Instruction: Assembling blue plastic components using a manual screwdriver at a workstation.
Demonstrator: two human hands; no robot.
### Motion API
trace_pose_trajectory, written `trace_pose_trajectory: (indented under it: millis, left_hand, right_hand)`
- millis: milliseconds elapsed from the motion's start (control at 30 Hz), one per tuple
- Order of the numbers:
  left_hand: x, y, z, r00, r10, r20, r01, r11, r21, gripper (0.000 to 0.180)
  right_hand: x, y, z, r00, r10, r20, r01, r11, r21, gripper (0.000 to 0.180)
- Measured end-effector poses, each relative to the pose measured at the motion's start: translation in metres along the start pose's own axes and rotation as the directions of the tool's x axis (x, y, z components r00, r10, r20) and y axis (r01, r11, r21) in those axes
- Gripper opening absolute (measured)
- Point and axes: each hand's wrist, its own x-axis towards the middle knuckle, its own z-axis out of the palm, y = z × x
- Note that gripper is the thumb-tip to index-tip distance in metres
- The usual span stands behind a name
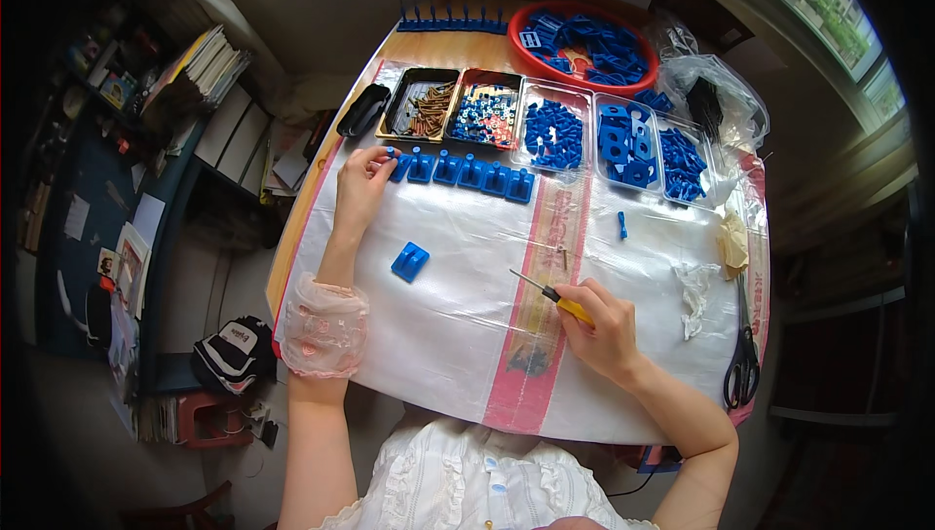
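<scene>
My left hand [359, 195] reaches to the left end of a row of blue plastic bases [470, 172], each with an upright post. Its thumb and fingers pinch the end blue piece [397, 169] near its top. In my right hand [606, 333], over the middle right of the table, is a screwdriver [573, 309] with a yellow and black handle, its metal shaft pointing up and left. Between my hands, nearer me, one more blue base [410, 261] lies apart from the row. A small blue post [622, 225] lies beyond my right hand.
Behind the row stand a black tray of screws [413, 139], a tray of small nuts and blue bits [481, 146], and clear boxes of blue parts [555, 169]. A red basin [531, 62] sits farther back. Scissors [743, 370] and crumpled tissue [693, 298] lie at the right.
</scene>
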Motion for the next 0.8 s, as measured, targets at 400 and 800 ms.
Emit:
trace_pose_trajectory:
  millis: [400, 800]
  left_hand:
    - [0.001, -0.01, 0.004, 0.999, -0.009, -0.052, 0.002, 0.991, -0.133, 0.015]
    - [-0.001, -0.016, 0.007, 0.99, -0.038, -0.133, 0.026, 0.996, -0.09, 0.017]
  right_hand:
    - [0.001, -0.003, -0.001, 1.0, -0.008, 0.029, 0.008, 1.0, -0.018, 0.03]
    - [0.001, -0.002, 0.0, 0.999, -0.016, 0.032, 0.016, 1.0, -0.01, 0.032]
